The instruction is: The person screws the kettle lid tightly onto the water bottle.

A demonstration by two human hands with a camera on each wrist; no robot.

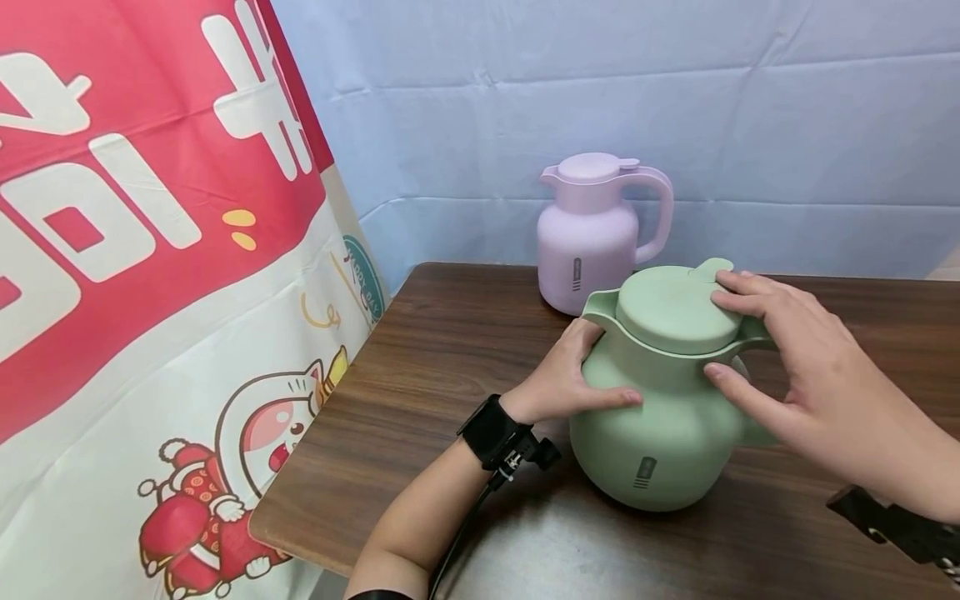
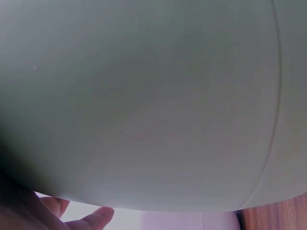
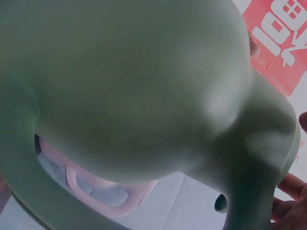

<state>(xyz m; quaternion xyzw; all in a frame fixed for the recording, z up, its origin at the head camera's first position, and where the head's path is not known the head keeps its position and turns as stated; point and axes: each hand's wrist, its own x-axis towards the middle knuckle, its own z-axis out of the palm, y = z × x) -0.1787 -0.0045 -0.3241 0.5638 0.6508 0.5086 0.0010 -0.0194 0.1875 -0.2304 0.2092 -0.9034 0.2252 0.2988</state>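
A light green thermos jug (image 1: 660,417) stands upright on the wooden table, its round lid (image 1: 675,308) seated on top. My left hand (image 1: 558,379) holds the jug's left side below the spout, with the thumb across the front and the fingers partly hidden behind. On the other side, my right hand (image 1: 810,367) is at the top by the handle. Its fingertips touch the lid's right edge near the tab, and its thumb is extended beside the neck. The jug's body (image 2: 153,105) fills most of the left wrist view. The handle (image 3: 29,158) shows in the right wrist view.
Behind the green jug, near the table's back edge, stands a lilac thermos jug (image 1: 588,242) of similar shape. A pale blue cloth (image 1: 465,125) hangs at the back. To the left of the wooden table (image 1: 420,358) hangs a red and white printed cloth (image 1: 187,317).
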